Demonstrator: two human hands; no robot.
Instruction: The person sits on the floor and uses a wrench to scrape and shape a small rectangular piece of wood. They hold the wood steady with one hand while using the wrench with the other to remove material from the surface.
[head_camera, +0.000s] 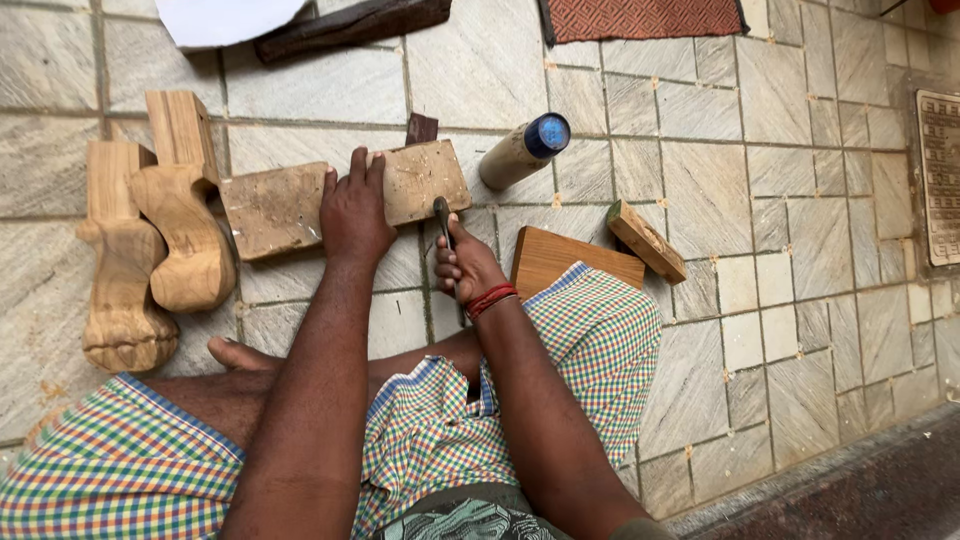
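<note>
A flat rough wooden plank (270, 205) lies on the stone floor in front of me. My left hand (352, 212) rests palm down on its middle, pressing it flat. My right hand (462, 265) is closed around a dark-handled tool (442, 216), whose tip points up toward the plank's right end. I cannot tell what kind of tool it is. A red thread band circles my right wrist. I sit cross-legged, with checked cloth over my legs.
Two carved wooden legs (160, 230) lie left of the plank. A blue-capped bottle (524, 150) lies on its side beyond my right hand. A wooden board (560, 258) and a small wood block (646, 241) sit right of it. A red mat (645, 17) lies far.
</note>
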